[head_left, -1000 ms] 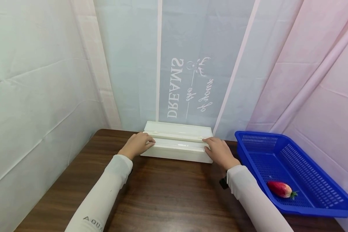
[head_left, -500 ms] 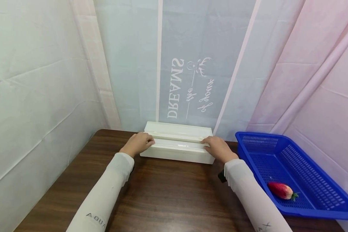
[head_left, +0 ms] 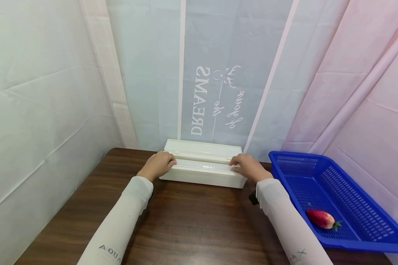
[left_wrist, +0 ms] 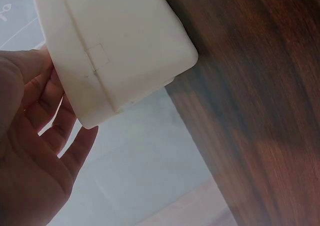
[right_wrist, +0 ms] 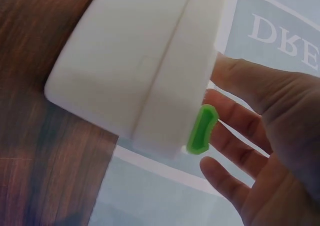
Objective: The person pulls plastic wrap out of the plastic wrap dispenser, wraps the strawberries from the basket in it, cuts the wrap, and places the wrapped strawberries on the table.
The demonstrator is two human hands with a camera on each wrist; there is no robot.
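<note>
A long white plastic box (head_left: 202,177) with a glossy top lies across the far part of the table. Behind its front part rises a ridge, then a white panel (head_left: 203,147). My left hand (head_left: 157,164) grips the left end, fingers bent around the upper edge. At the other end my right hand (head_left: 248,168) holds the upper edge, thumb against it and fingers bent behind. In the right wrist view a small green piece (right_wrist: 203,130) sticks out at that end, beside my fingers. Both wrist views show a seam along the box's side.
To the right stands a blue perforated basket (head_left: 295,198) with a red, strawberry-like piece (head_left: 321,219) with green leaves in it. Brown wood-look table (head_left: 195,228) extends in front of the box. A printed curtain (head_left: 219,73) hangs close behind, with pale cloth at both sides.
The white box's front has come slightly toward me, and its front face looks a little longer. My right hand has shifted a little left, its thumb now higher over the box. My left hand stays nearly still.
</note>
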